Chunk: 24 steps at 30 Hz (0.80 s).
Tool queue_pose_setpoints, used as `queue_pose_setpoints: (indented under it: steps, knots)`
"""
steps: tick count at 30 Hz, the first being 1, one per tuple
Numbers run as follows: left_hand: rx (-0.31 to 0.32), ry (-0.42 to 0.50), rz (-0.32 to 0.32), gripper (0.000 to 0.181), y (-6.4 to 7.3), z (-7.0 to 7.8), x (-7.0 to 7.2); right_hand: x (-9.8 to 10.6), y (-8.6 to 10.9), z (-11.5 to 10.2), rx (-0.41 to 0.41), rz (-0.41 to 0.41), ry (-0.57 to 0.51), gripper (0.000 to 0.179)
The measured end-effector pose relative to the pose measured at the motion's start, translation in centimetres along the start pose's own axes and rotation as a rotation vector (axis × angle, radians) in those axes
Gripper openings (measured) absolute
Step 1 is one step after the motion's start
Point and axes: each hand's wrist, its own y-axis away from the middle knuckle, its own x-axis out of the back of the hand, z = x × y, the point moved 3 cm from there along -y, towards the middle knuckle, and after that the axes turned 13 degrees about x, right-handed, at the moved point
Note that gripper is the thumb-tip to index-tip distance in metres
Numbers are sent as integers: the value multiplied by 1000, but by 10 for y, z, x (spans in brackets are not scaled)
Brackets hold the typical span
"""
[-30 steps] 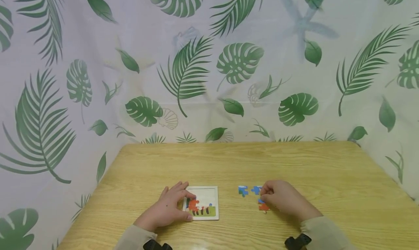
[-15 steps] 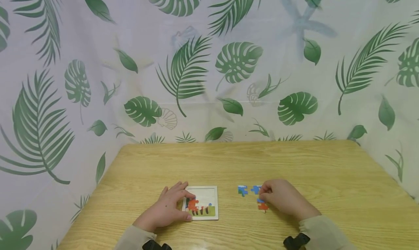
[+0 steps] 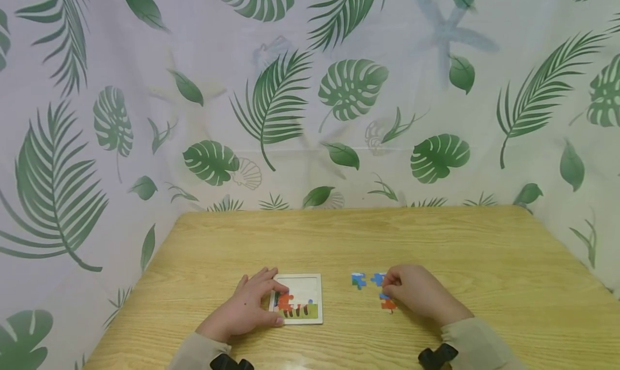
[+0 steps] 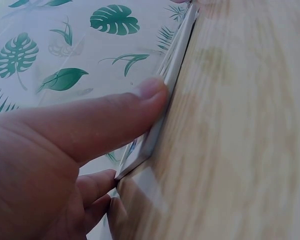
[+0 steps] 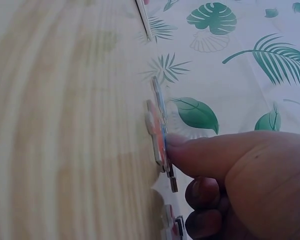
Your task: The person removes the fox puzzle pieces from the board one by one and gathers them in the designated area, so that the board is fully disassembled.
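My left hand (image 3: 249, 305) holds a white-rimmed jigsaw tray (image 3: 320, 300) at its left side. The thumb presses the near rim, seen also in the left wrist view, and a bent index finger lies over red fitted pieces (image 3: 285, 301). Along the tray's lower part runs a green strip with dark stripes (image 3: 300, 311). To the right, my right hand (image 3: 418, 294) has thumb and index finger together at a loose puzzle piece, mostly hidden by the fingers. A red-and-blue puzzle piece (image 3: 388, 304) lies just below the fingertips; in the right wrist view the thumb (image 5: 182, 149) touches a piece.
Two blue puzzle pieces, one at the left (image 3: 358, 280) and one (image 3: 377, 279) beside my right fingertips, lie on the wooden table (image 3: 339, 241). More piece edges (image 5: 171, 222) show below the right thumb. A leaf-patterned cloth (image 3: 290, 182) hangs behind the table.
The head view has shifted slightly. Both hands keep their places at the tray and the loose pieces, with no clear movement of any piece.
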Motion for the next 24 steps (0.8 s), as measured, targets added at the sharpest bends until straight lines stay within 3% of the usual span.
queue_pose_setpoints:
  steps: [10, 24]
  knots:
    - [-12, 4, 0, 53, 1, 1, -1, -1, 2, -2, 4, 17, 1, 10]
    - [7, -10, -6, 57, 0, 3, 2, 3, -1, 6, -17, 25, -75, 7]
